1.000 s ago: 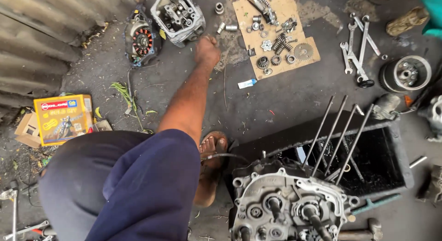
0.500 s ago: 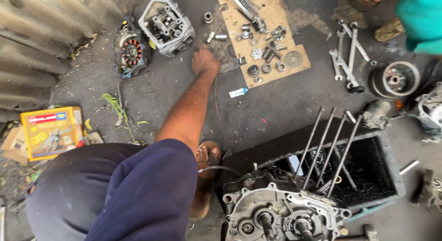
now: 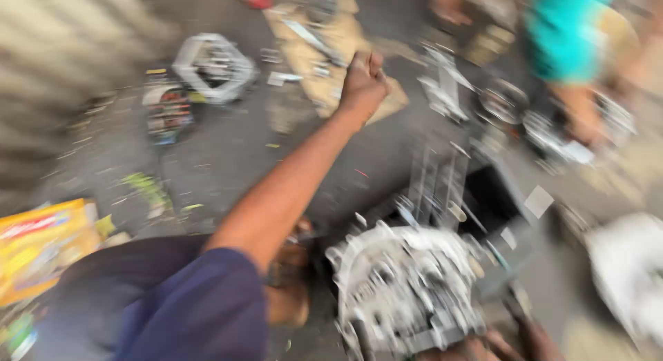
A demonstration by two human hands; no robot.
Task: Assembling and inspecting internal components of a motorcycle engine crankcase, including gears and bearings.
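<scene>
Over cardboard (image 3: 331, 92) w/ blurred parts (image 3: 314, 40): left fist (image 3: 362, 81).

Your left hand (image 3: 362, 81) is stretched out over the near edge of the board (image 3: 331, 64) of small parts, with the two engine covers (image 3: 214, 65) on the ground well to its left and the spanners (image 3: 442, 92) just to its right. Nearer to you than the hand, and to its right, the engine case (image 3: 407, 285) sits against the crate (image 3: 497, 202), its studs (image 3: 435, 181) standing up between. Far left of your arm lies the box (image 3: 41, 247), and another person (image 3: 566, 36) is beyond the hand on the right.
</scene>
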